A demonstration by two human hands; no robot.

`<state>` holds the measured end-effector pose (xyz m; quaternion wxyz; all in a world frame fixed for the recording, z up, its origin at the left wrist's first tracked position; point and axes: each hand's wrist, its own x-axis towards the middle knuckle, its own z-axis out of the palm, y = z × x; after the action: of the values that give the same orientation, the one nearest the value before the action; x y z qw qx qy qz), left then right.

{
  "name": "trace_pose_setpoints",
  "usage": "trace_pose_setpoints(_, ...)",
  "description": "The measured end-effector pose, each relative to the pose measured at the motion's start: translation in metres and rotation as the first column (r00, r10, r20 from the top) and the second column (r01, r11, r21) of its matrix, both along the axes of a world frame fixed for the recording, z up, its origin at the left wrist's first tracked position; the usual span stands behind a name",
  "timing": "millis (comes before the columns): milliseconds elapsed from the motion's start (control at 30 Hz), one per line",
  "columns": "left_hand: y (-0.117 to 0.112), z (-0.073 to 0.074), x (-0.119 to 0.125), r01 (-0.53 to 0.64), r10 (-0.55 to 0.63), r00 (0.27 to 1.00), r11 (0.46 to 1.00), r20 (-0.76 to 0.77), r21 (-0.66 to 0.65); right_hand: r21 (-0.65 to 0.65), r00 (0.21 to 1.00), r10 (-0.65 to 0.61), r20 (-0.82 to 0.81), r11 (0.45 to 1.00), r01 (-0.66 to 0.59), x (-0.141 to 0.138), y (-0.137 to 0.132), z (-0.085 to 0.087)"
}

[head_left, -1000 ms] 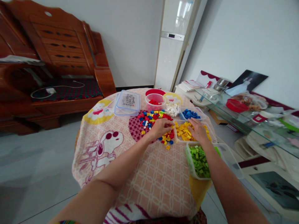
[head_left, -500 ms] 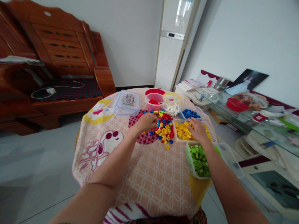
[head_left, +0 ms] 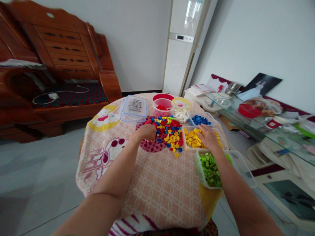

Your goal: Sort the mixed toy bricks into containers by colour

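Observation:
My left hand (head_left: pixel 148 131) is at the left edge of a pile of mixed toy building bricks (head_left: pixel 169 128), its fingers curled together. Whatever they may hold is hidden from view. My right hand (head_left: pixel 208 135) lies over the clear box of yellow bricks (head_left: pixel 194 138), fingers stretched out and apart. Its fingertips touch or hover just above the yellow bricks; I cannot tell which. Near my right forearm stands a box of green bricks (head_left: pixel 209 168). Blue bricks (head_left: pixel 200 120) fill another box beyond the yellow ones.
Red bricks (head_left: pixel 162 107) sit in a round tub at the back, beside a heap of white bricks (head_left: pixel 181 115). Stacked clear lids (head_left: pixel 134 108) lie at the back left of the cloth-covered table (head_left: pixel 162 183). A cluttered glass shelf (head_left: pixel 248 121) runs along the right.
My left hand has moved left, from over the middle of the mixed pile to its left edge. My right hand has stayed at the yellow box.

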<state>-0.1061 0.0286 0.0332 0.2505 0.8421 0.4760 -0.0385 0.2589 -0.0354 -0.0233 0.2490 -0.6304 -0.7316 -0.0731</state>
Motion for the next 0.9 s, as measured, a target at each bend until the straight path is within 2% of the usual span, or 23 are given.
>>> trace_pose_setpoints(100, 0.001, -0.003, 0.005, 0.021, -0.029, 0.969, 0.999, 0.247, 0.035, 0.013, 1.000, 0.004, -0.004, 1.000, -0.004, 0.001, 0.000, -0.001)
trace_pose_setpoints(200, -0.004, -0.005, 0.023, 0.010, -0.062, 0.863, 0.994, 0.502, 0.106, 0.008, 1.000, 0.003, -0.005, 1.000, -0.003, 0.002, 0.001, -0.001)
trace_pose_setpoints(333, -0.019, -0.011, 0.059, 0.013, -0.080, 0.721, 0.995, 0.689, 0.103, -0.005, 1.000, 0.000, -0.004, 1.000, 0.000, 0.002, 0.001, -0.002)
trace_pose_setpoints(467, -0.038, -0.022, 0.089, 0.024, -0.103, 0.616, 0.993, 0.781, 0.112, -0.005, 1.000, -0.009, -0.004, 1.000, 0.009, 0.002, 0.002, -0.003)
trace_pose_setpoints(567, -0.049, -0.031, 0.105, 0.015, -0.094, 0.564, 0.995, 0.820, 0.104, 0.011, 1.000, -0.002, -0.001, 1.000, 0.002, 0.003, 0.002, -0.004)
trace_pose_setpoints(733, -0.056, -0.042, 0.120, 0.028, -0.124, 0.537, 0.991, 0.835, 0.128, 0.030, 1.000, 0.009, -0.002, 1.000, -0.009, 0.002, 0.002, -0.004)
trace_pose_setpoints(900, -0.052, -0.046, 0.120, 0.098, -0.212, 0.531, 0.977, 0.820, 0.190, 0.026, 1.000, 0.005, 0.015, 1.000, -0.005, 0.001, 0.001, -0.002)
